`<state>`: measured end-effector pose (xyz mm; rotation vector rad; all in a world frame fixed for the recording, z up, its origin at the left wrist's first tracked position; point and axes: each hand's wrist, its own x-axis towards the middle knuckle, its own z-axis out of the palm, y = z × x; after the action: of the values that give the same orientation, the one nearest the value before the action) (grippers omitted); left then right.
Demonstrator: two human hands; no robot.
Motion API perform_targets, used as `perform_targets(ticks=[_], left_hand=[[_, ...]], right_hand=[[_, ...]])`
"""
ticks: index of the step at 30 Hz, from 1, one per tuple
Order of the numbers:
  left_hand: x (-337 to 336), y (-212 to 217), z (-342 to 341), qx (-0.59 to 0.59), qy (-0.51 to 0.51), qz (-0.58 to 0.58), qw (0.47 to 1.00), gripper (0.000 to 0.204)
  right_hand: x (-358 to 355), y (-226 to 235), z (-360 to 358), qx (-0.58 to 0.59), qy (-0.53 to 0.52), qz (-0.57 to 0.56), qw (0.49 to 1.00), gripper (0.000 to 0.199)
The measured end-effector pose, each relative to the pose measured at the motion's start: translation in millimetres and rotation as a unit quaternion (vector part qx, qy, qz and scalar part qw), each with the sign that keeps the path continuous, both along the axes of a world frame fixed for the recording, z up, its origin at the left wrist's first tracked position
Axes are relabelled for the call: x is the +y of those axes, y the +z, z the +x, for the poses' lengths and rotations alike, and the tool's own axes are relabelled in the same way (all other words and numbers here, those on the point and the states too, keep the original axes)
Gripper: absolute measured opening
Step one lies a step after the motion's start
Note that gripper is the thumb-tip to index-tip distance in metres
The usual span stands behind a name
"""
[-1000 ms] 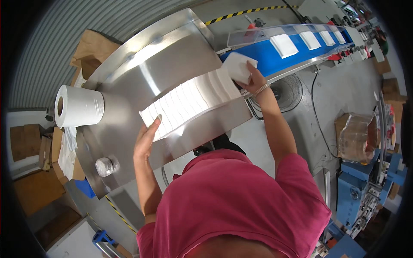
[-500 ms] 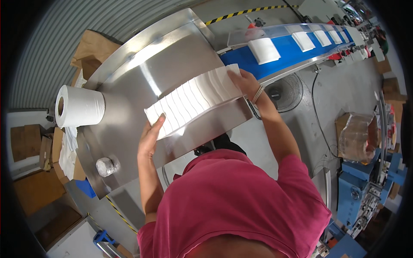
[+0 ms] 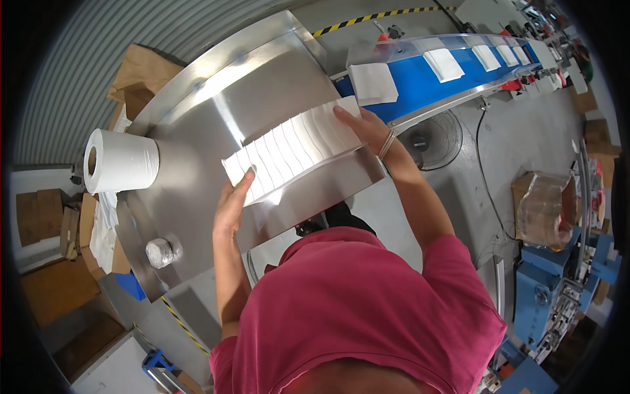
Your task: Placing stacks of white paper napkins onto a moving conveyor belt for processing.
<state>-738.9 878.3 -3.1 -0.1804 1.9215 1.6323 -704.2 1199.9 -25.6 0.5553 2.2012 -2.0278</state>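
Note:
A long row of folded white sheets (image 3: pixel 289 152), pressed face to face like a fan, is held between my two hands over the metal table (image 3: pixel 190 151). At the row's left end my left hand (image 3: pixel 231 205) grips it, thumb on the upper side and the other fingers mostly hidden. My right hand (image 3: pixel 365 129) clasps the far right end, its thumb lying over the top and its remaining fingers out of sight. Just beyond that hand, a folded white sheet pile (image 3: pixel 373 84) lies at the near end of the blue conveyor belt (image 3: pixel 413 88).
More folded white piles (image 3: pixel 443 64) lie spaced along the belt under a clear guard. A large white roll (image 3: pixel 125 161) and a small clear tape roll (image 3: pixel 159 253) stand on the table's left side. Cardboard boxes (image 3: pixel 98 230) flank it. A floor fan (image 3: pixel 430 141) sits beneath the conveyor.
My right hand has shifted a little left, and the row between my hands is slightly shorter. On the belt, the white piles have travelled left toward the table.

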Motion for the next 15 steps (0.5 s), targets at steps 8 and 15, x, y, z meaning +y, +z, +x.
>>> perform_targets(ticks=[8,15], left_hand=[[0.6,-0.8,-1.0,0.004,-0.009,-0.003,1.0,0.087],[3.0,4.6,-0.3,-0.003,-0.007,0.004,1.0,0.083]], right_hand=[[4.3,-2.8,4.9,-0.023,-0.028,0.101,0.994,0.049],[37.9,-25.7,-3.0,-0.048,-0.346,-0.35,0.869,0.051]])
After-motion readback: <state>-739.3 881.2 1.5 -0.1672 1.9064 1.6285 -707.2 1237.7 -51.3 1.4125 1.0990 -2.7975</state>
